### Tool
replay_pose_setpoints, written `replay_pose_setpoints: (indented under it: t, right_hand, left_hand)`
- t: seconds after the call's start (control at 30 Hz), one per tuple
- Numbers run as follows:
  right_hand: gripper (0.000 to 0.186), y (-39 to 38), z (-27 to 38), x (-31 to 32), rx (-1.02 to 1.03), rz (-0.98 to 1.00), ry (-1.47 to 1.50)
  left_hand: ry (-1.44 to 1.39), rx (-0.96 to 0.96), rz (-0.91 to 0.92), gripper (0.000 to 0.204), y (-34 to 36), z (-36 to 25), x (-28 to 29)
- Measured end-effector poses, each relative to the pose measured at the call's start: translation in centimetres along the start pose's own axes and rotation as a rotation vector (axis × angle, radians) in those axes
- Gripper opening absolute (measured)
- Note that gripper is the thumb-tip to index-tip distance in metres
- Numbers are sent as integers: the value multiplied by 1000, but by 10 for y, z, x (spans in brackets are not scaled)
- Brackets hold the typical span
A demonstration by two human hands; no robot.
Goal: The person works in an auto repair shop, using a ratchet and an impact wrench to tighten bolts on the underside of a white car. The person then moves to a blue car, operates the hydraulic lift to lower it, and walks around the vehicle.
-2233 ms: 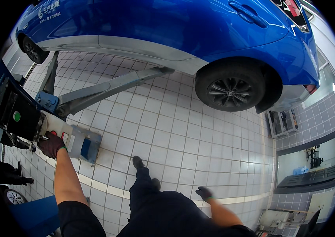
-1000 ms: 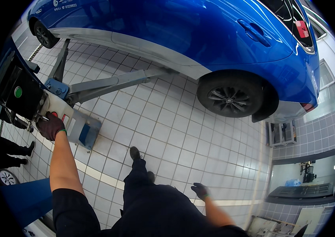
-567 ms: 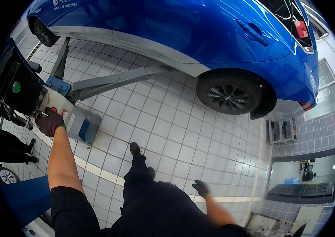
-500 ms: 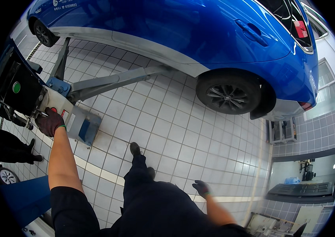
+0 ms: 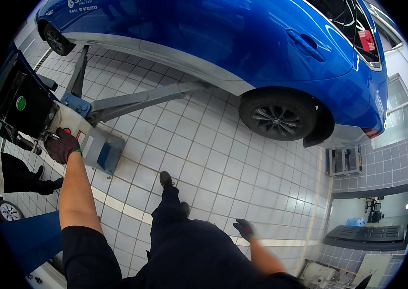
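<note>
My left hand (image 5: 62,147), in a dark red and black work glove, is closed at a small metal lever (image 5: 50,135) on the lift's power unit. The fingers hide part of the lever. Behind the hand is the unit's whitish tank (image 5: 71,119), with a black box (image 5: 23,105) bearing a green round mark beside it. My right hand (image 5: 245,229), in a dark glove, hangs low at my side, thumb apart from the fingers and holding nothing. A blue car (image 5: 204,43) with a grey lower sill stands over the lift arms (image 5: 136,100), its wheels off the floor.
The blue post base (image 5: 107,155) stands on the tiled floor (image 5: 204,173). Another person's dark trouser legs (image 5: 19,173) are at far left, above a blue beam (image 5: 28,241) and a second car's wheel (image 5: 9,212). A grey rack (image 5: 344,161) stands along the right wall.
The other person's leg at far left has shifted a little to the right. My view has moved slightly; both my hands keep nearly the same pose.
</note>
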State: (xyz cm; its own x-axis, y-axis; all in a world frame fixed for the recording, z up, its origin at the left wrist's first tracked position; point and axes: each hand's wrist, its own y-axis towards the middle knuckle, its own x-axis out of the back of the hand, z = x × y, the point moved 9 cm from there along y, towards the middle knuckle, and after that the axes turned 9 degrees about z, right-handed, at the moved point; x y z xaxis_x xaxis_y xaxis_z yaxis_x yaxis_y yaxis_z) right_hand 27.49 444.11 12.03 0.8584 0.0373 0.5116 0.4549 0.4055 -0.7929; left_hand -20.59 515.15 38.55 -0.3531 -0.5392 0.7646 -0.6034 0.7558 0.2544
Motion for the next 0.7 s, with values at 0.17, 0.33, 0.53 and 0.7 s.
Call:
replay_pose_setpoints:
  t: [0.17,0.33,0.53,0.7]
  right_hand:
    - [52,0,7,1,31,-47,-32]
    - [51,8,-6,-7,23,-37,11]
    - [66,14,-4,-11,-9,109,-53]
    - [66,8,16,1,-8,103,-84]
  left_hand:
    - [11,-25,-32,65,2,2,1]
    - [11,-8,-23,65,0,2,2]
    - [25,29,7,66,5,7,-7]
    - [7,31,-1,70,2,9,-5]
